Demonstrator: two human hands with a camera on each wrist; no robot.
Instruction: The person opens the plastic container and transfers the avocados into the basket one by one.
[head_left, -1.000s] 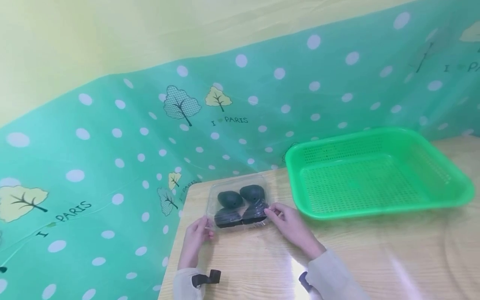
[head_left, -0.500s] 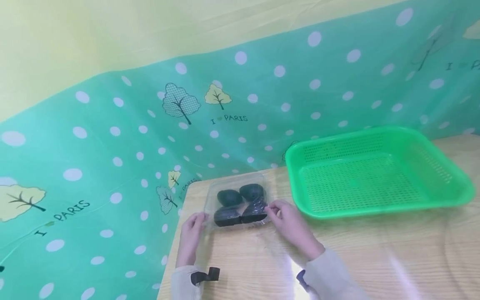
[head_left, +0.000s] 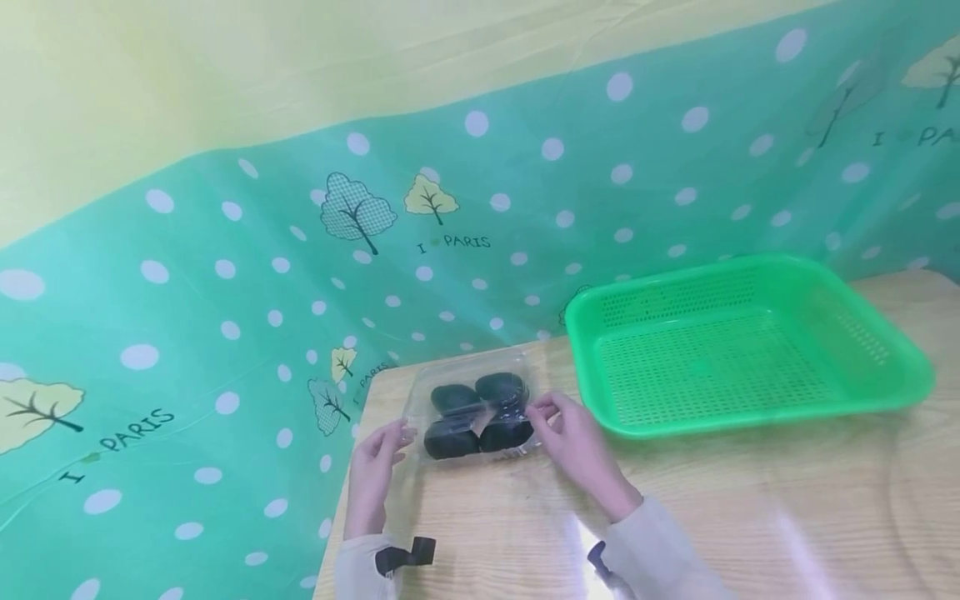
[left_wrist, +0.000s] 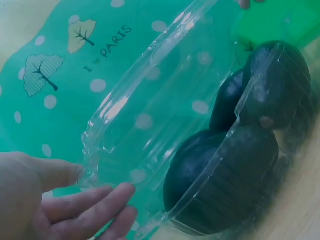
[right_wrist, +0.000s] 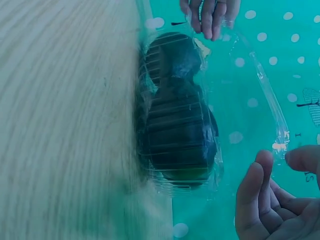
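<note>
In the head view a clear plastic clamshell box [head_left: 517, 450] sits on the table, holding several dark avocados [head_left: 501, 388]. Its clear lid [left_wrist: 112, 107] is tilted up, apart from the base at the front. My left hand [head_left: 372, 467] pinches the lid's left corner between thumb and fingers. At the other corner my right hand [head_left: 576, 442] pinches the lid edge, thumb against fingers. The left wrist view shows the avocados [left_wrist: 225, 175] low in the base, with the raised lid beyond them. From the right wrist, ribbed plastic covers the avocados' near side.
A green perforated plastic basket [head_left: 720, 358] stands on the wooden table [head_left: 495, 525] right of the box. Behind, a green dotted curtain [head_left: 262, 233] hangs along the table's back and left edges.
The lid's front edge has risen and tipped back, so more of the front avocados shows below it. Both hands have moved slightly up with it; the base stays in place.
</note>
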